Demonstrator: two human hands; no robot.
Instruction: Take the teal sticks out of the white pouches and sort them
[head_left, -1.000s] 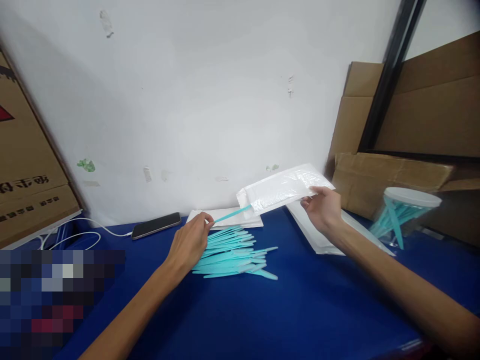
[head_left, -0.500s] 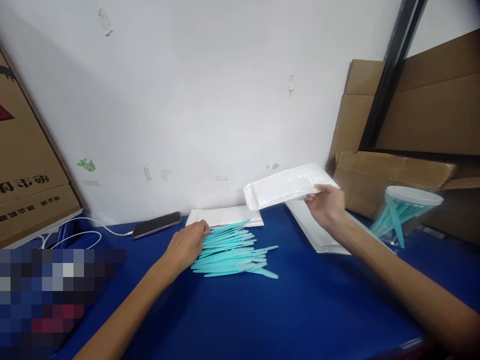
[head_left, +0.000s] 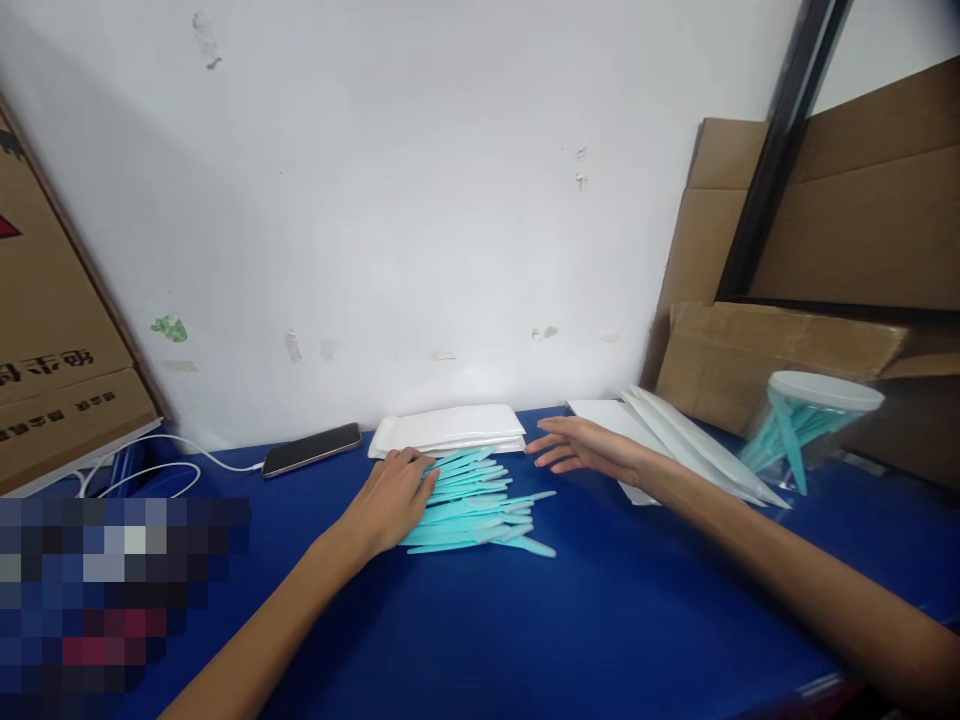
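A row of slim turquoise eyebrow razors (head_left: 480, 510) with pale, see-through tips lies side by side on the blue tabletop. My left hand (head_left: 394, 495) rests over their left ends, its thumb apart from the fingers; what lies under the palm is hidden. Behind the razors, against the wall, white padded envelopes (head_left: 450, 425) are stacked flat. To the right of that stack my right hand (head_left: 581, 447) hovers with fingers spread and nothing in them. More white envelopes (head_left: 686, 440) lie beyond my right wrist, partly covered by the forearm, some with edges lifted.
A clear tub (head_left: 814, 425) with a white lid holds more turquoise razors at the right. A phone (head_left: 313, 450) on a white cable (head_left: 217, 458) lies at the back left. Cardboard boxes (head_left: 60, 300) stand at the left, with further cardboard (head_left: 780, 340) at the right.
My right hand has let go of the white padded envelope, which now lies on the stack, and has come lower and leftward. My left hand has loosened and spread over the razors.
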